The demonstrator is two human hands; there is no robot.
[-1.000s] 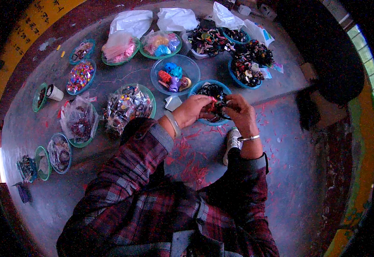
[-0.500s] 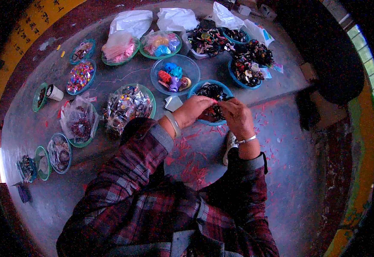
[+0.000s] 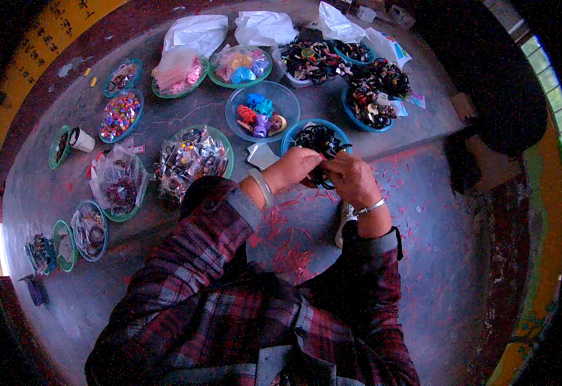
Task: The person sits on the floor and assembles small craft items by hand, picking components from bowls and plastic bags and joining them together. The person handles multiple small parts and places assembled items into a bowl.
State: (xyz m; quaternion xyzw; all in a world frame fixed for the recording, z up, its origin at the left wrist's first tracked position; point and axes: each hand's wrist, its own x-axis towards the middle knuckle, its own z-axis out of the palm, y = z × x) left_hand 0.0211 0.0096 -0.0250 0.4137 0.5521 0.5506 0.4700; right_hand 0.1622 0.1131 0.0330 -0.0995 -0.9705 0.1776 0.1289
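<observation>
Both my hands meet with pinched fingertips over the near side of a blue basket (image 3: 285, 143) that holds a tangle of black hair ties (image 3: 316, 136). My left hand (image 3: 292, 168), with a pale bangle at its wrist, is closed, and a small red spot shows at its fingertips. My right hand (image 3: 353, 179), wearing a silvery bracelet, is closed against it with bent fingers. Dark loops, seemingly a black hair tie (image 3: 324, 183), hang just below the joined fingertips. The fingers cover most of what they grip.
A clear bowl (image 3: 234, 128) with coloured coils stands beyond the basket. Black hair ties heap in another blue basket (image 3: 372, 128) at right. Bagged accessories fill a green basket (image 3: 229, 154) at left. Red scraps (image 3: 290, 257) litter the floor near a shoe (image 3: 343, 225); a white card (image 3: 262, 156) lies by my left hand.
My right hand has lowered slightly and its fingers have curled in closer to the left fingertips. Dark loops now show below the hands, over the basket's near rim.
</observation>
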